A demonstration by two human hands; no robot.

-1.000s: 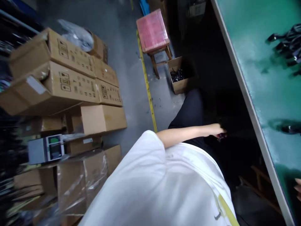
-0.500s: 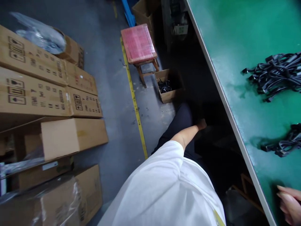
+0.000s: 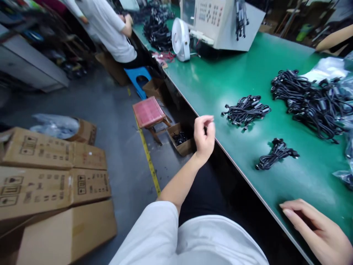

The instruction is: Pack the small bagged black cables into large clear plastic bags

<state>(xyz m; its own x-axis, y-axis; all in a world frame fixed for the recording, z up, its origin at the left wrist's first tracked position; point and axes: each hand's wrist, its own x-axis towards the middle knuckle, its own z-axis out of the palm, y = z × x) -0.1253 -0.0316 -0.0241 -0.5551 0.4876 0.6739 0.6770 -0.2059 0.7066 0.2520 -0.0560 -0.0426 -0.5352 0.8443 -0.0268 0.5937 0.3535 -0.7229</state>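
Note:
My left hand (image 3: 204, 138) is raised in front of the table's near edge, its fingers curled toward the thumb and nothing visible in them. To its right, a bundle of black cables (image 3: 246, 111) lies on the green table (image 3: 220, 77). A smaller bundle of black cables (image 3: 276, 154) lies closer to me, between my two hands. My right hand (image 3: 317, 230) rests by the table's near edge at the lower right. Its thumb and forefinger are loosely stretched with a small gap at the tips, and I see no object between them.
A larger heap of black cables (image 3: 309, 103) lies right, near clear plastic bags (image 3: 344, 92). A white fan (image 3: 181, 39) and a machine with a keypad (image 3: 212, 18) stand farther back. Below are a red-topped stool (image 3: 149, 112), an open box (image 3: 186, 147) and stacked cartons (image 3: 35, 187). Co-workers (image 3: 110, 33) are beyond.
My view has lifted, showing more of the table and the room. My left hand has come up from below the table's edge. My right hand shows more fully, still at the table.

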